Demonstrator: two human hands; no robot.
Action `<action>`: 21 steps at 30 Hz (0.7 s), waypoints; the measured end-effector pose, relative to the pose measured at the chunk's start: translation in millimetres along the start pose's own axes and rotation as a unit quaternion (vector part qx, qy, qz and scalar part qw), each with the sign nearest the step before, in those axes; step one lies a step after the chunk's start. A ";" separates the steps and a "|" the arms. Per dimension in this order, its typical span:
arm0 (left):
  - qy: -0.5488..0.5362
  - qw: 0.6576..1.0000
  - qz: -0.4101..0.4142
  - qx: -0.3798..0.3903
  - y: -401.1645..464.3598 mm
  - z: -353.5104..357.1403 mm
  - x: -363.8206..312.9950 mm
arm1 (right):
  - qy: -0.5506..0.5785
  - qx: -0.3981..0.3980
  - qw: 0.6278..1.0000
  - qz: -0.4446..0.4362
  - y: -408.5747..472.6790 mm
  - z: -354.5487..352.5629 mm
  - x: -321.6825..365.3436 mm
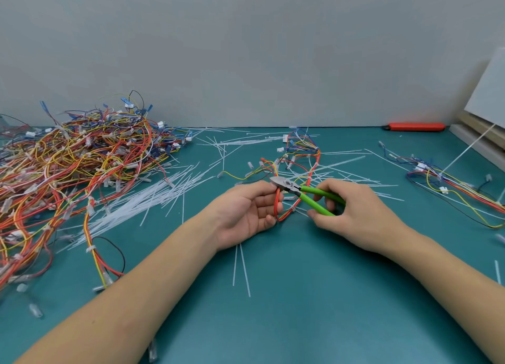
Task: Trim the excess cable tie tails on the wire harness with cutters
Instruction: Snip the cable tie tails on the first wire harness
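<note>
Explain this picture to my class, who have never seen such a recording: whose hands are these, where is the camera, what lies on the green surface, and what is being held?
There is no machine here. A person wears one wide camera on the head, looking down at their own bare arms. The right hand grips green-handled cutters. The left hand holds a loop of the wire harness, red wires mostly, up to the cutter tip. On the teal table lie a big pile of harnesses at the left, loose white cable ties scattered around, another harness at the right, and a red tool by the wall.
</note>
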State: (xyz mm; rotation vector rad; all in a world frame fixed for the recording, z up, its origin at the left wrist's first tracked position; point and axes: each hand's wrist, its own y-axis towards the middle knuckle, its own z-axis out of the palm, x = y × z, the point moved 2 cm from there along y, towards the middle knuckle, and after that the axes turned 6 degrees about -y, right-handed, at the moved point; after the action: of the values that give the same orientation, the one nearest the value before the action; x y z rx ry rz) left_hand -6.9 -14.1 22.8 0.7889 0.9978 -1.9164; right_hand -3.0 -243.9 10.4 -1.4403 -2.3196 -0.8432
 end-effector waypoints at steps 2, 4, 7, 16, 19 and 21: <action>0.006 1.000 0.002 -0.002 0.3 0.4 0.6 | -0.031 0.015 0.999 0.000 -1.4 3.8 0.3; 0.008 1.000 0.004 -0.002 0.7 0.0 0.5 | -0.052 0.019 0.998 -0.008 -2.0 5.7 1.0; 0.002 1.000 0.003 -0.001 0.9 -0.4 0.0 | -0.035 0.004 0.999 -0.005 -0.2 3.2 1.0; 0.005 1.000 0.007 -0.001 1.7 -0.8 1.5 | -0.070 0.029 0.997 0.005 -2.8 5.1 6.5; 0.003 1.000 0.009 0.001 2.6 -1.0 1.3 | -0.056 0.016 0.998 0.003 -2.4 4.8 6.2; -0.002 1.000 0.009 0.003 2.5 -1.3 0.5 | -0.036 0.007 0.999 0.010 -0.3 1.5 4.0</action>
State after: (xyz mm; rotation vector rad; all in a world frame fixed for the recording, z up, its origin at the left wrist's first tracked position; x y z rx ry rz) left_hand -4.8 -14.0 20.9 0.7950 0.9802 -1.9055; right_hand -5.0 -240.2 11.2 -1.5084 -2.3542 -0.7815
